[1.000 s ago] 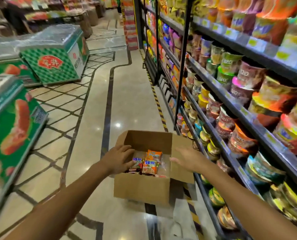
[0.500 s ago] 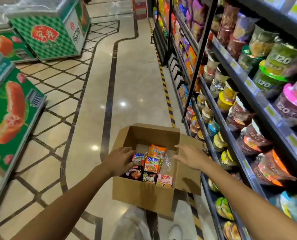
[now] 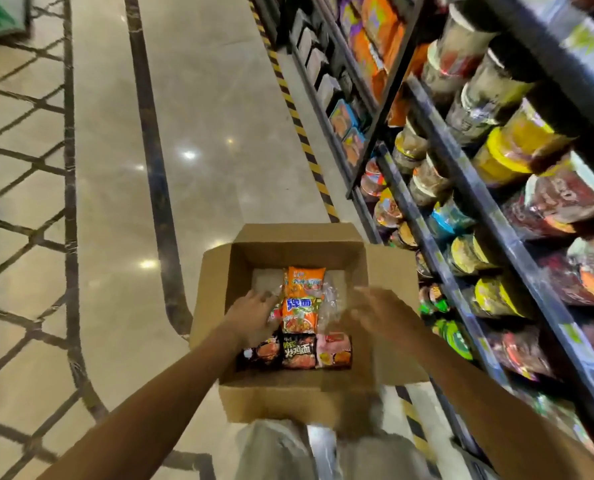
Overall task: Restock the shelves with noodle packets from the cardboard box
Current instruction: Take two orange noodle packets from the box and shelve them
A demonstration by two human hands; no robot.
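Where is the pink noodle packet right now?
In the head view, the pink packet lies inside the cardboard box, at its near right corner, beside a black packet and below the right hand.

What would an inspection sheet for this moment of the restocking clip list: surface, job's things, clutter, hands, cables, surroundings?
Surface: glossy tiled floor with dark inlay lines and a yellow-black hazard strip along the shelf base.
Job's things: open cardboard box on the floor; inside, orange noodle packets stacked in the middle, dark packets and a pink packet along the near wall.
Clutter: clear plastic wrap inside the box.
Hands: left hand reaches into the box beside the orange packets; right hand blurred over the right flap, fingers spread.
Cables: nothing seen.
Surroundings: black shelves on the right, stocked with noodle cups.
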